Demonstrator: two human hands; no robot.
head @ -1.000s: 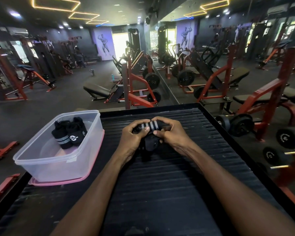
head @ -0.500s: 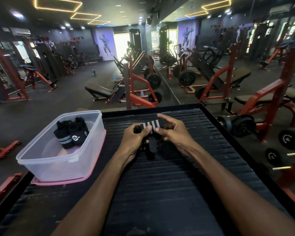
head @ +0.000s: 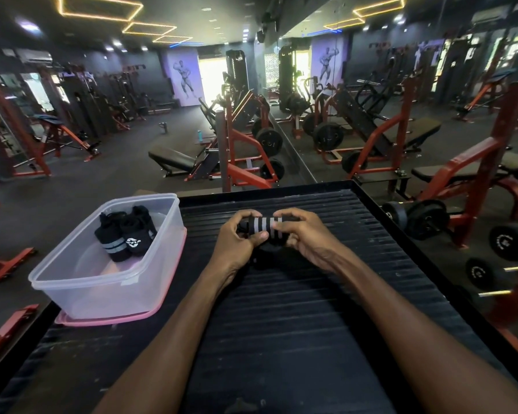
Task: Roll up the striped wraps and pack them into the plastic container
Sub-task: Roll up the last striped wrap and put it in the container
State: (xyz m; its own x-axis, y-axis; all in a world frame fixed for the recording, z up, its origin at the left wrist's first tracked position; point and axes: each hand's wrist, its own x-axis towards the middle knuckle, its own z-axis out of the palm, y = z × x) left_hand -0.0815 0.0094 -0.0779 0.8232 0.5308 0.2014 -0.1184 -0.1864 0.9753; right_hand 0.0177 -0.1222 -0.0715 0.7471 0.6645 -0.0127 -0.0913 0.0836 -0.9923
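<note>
- From the head camera we look down on a black ribbed bench [head: 281, 309] with a raised dark rim, set in a gym.
- Our left hand [head: 237, 240] and right hand [head: 305, 237] meet near the far middle of the bench, forearms running in from the bottom edge.
- Between them we hold a black wrap [head: 265, 227] with grey-white stripes, rolled into a short cylinder lying crosswise.
- The left hand grips the roll's left end, fingers curled over the top and the thumb pressed on the near side.
- The right hand grips the right end, fingers curled over it and the thumb tucked against the near side.
- A loose black part of the wrap hangs below the roll between our hands, reaching the bench; we cannot tell how much is unrolled.
- To the left, at the bench's left edge, stands a clear plastic container [head: 81, 282], open at the top, sitting on a pink lid [head: 108, 321].
- In the container's far half lie two rolled wraps [head: 126, 237] touching each other: the left one shows a pale band, the right one a white logo.
- The container is well apart from our hands.
- Beyond the bench we see red-framed gym machines [head: 245, 156], a mirror wall on the right, and dumbbells [head: 425, 218] low on the right side.
- Yellow outline lights [head: 102, 7] cross the dark ceiling.
</note>
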